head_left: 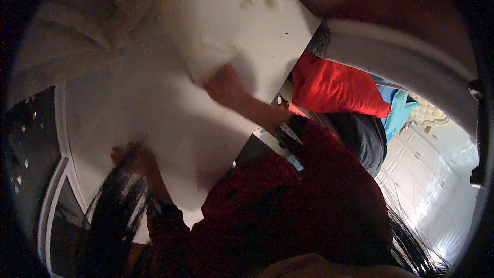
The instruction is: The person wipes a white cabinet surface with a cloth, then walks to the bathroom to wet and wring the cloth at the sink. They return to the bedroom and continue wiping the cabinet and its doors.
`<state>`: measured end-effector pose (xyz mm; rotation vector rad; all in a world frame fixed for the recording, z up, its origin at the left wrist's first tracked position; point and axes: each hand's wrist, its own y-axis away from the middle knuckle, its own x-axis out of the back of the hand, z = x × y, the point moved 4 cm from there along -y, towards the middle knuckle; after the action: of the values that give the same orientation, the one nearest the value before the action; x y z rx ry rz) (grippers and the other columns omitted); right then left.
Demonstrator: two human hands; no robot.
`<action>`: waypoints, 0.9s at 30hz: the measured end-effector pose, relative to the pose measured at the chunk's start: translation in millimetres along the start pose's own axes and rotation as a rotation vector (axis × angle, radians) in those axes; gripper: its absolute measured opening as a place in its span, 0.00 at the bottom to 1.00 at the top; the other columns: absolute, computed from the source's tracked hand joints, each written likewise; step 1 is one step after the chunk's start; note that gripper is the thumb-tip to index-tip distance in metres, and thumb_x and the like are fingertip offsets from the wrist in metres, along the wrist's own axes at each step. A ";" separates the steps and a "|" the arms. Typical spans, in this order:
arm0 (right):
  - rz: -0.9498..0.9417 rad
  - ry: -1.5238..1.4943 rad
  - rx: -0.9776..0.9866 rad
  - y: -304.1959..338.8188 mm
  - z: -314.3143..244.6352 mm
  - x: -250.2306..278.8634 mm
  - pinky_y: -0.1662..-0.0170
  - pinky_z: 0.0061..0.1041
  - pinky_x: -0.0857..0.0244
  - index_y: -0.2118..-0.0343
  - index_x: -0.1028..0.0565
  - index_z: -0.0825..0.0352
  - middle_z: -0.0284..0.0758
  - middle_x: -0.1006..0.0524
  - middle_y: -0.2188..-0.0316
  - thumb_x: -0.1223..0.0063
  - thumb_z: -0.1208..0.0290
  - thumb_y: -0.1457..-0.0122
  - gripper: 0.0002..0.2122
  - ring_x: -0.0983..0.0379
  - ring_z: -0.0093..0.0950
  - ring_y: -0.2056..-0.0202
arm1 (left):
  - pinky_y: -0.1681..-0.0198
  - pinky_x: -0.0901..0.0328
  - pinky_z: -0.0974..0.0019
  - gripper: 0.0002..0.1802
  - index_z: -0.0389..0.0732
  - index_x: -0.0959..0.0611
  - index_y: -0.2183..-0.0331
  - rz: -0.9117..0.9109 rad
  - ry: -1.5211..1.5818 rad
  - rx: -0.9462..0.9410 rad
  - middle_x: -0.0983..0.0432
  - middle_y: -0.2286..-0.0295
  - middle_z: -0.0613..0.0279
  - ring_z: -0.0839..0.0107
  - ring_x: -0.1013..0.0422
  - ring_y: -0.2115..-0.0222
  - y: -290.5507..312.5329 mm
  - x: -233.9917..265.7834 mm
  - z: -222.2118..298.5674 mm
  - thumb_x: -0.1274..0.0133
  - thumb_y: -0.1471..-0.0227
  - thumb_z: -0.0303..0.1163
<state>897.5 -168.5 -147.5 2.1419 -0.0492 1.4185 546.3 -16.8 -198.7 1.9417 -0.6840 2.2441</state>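
Note:
A broad white sheet-like surface (159, 98) fills the middle of the head view, with soft folds and shadows. My right hand (229, 87) reaches onto it from the right; its fingers are hidden at a pale fold. Lower left, my left hand (135, 158) is held at the white surface, dim and smeared, with strands of dark hair (116, 201) partly across it. What either hand grips, if anything, cannot be made out. Both arms wear dark red sleeves (334, 159).
Beyond the white surface's right edge lie a bright red cloth (337, 85), a black garment (363, 136) and a teal cloth (399, 113). A grey padded band (396, 54) curves above them. White cabinets (411, 162) stand far right. At left is a white frame (62, 123) beside dark panels.

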 end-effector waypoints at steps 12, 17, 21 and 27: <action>0.889 0.212 -0.268 42.0 242.2 61.3 0.60 0.34 0.29 0.65 0.22 0.63 0.40 0.22 0.63 0.47 0.70 0.45 0.07 0.25 0.40 0.63 | 0.44 0.42 0.48 0.29 0.35 0.30 0.46 0.076 -0.015 -0.114 0.32 0.48 0.46 0.47 0.37 0.47 1.1 10.1 9.1 0.56 0.40 0.47; 0.964 0.167 -0.169 36.5 231.7 26.5 0.52 0.36 0.32 0.60 0.23 0.67 0.44 0.23 0.58 0.46 0.65 0.47 0.14 0.28 0.43 0.56 | 0.43 0.41 0.50 0.27 0.36 0.28 0.48 0.048 0.051 -0.008 0.33 0.48 0.45 0.47 0.36 0.48 8.5 -11.9 -22.8 0.59 0.38 0.47; 0.627 0.077 -0.164 103.3 147.6 -63.7 0.41 0.39 0.41 0.46 0.32 0.67 0.42 0.29 0.48 0.49 0.68 0.41 0.20 0.34 0.40 0.46 | 0.44 0.40 0.52 0.27 0.36 0.29 0.48 0.160 -0.260 -0.358 0.33 0.48 0.45 0.49 0.35 0.49 8.0 -4.0 -10.6 0.60 0.38 0.48; 0.204 -0.695 0.059 169.2 59.0 -109.3 0.38 0.38 0.47 0.44 0.33 0.63 0.37 0.35 0.41 0.61 0.79 0.41 0.21 0.40 0.35 0.40 | 0.50 0.36 0.50 0.30 0.36 0.29 0.48 0.009 -0.140 -0.027 0.32 0.52 0.43 0.48 0.34 0.52 -8.1 4.7 1.9 0.57 0.41 0.50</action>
<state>843.4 -367.9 -184.7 2.6364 -0.5009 0.7115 550.1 -11.3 -191.8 2.1023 -0.7366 2.1068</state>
